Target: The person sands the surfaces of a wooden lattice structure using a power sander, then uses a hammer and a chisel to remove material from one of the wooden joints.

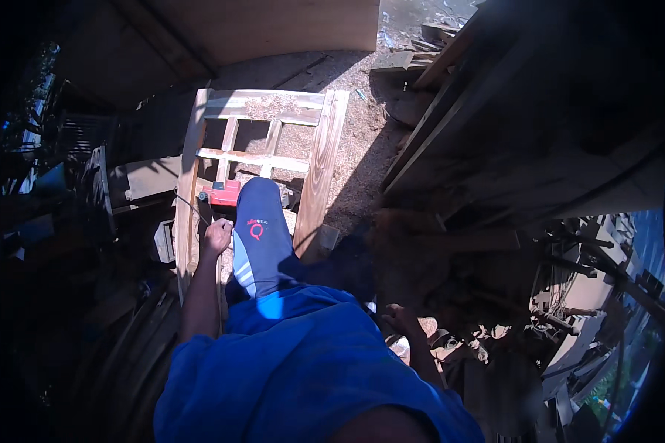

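My left hand [218,236] is closed beside my left knee; whatever its fingers hold, if anything, is hidden. Just beyond it a red power tool [224,193] with a dark knob lies across a wooden frame [320,177], partly covered by my leg. The frame has wide side boards and narrow crossbars between them, with sawdust on its far end. In the shade by my right hip, my right hand [400,317] appears curled, and what is in it cannot be made out.
Sawdust covers the ground [366,111] right of the frame. A large wooden panel [288,29] stands at the far side. Scrap wood [428,52] is heaped at the far right. Dark boards [428,140] lean on the right, and wood offcuts [561,317] clutter the near right.
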Available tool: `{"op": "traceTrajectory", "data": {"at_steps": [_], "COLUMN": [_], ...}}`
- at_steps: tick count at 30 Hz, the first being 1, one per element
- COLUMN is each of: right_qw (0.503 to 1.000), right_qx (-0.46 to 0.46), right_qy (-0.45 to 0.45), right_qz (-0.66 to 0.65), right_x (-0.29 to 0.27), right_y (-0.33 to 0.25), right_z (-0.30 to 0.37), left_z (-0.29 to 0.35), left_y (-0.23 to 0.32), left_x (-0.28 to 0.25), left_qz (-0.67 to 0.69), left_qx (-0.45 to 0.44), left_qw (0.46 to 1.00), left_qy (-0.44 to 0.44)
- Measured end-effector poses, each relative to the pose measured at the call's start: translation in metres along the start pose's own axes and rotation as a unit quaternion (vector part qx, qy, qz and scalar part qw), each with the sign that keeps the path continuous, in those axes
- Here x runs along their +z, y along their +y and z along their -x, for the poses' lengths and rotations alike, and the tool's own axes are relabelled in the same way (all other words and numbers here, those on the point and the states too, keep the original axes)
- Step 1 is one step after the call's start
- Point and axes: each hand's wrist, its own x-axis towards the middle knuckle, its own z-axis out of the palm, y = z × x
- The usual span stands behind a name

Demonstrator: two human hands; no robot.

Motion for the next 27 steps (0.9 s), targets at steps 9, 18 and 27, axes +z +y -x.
{"op": "traceTrajectory", "data": {"at_steps": [9,18,27], "right_qw": [0.918,0.892,0.716], "right_qx": [-0.216,-0.37,-0.526], "right_qy": [0.296,0.154,0.004], "right_qz": [0.153,0.211,0.459], "right_x": [-0.219,-0.221,-0.292], "right_y": [-0.126,-0.319,-0.268], "right_z": [-0.064,-0.168,-0.433], "left_z": [-0.003,0.032,0.004], "left_y": [0.031,0.012,0.035], "left_x": [0.046,0.176,0.228], "left_qz": [0.025,0.128,0.356], "left_qx": [-0.042,-0.157,-0.358], "left_qw": [0.999,0.974,0.862], "left_qy": [-0.002,-0.104,-0.055]}}
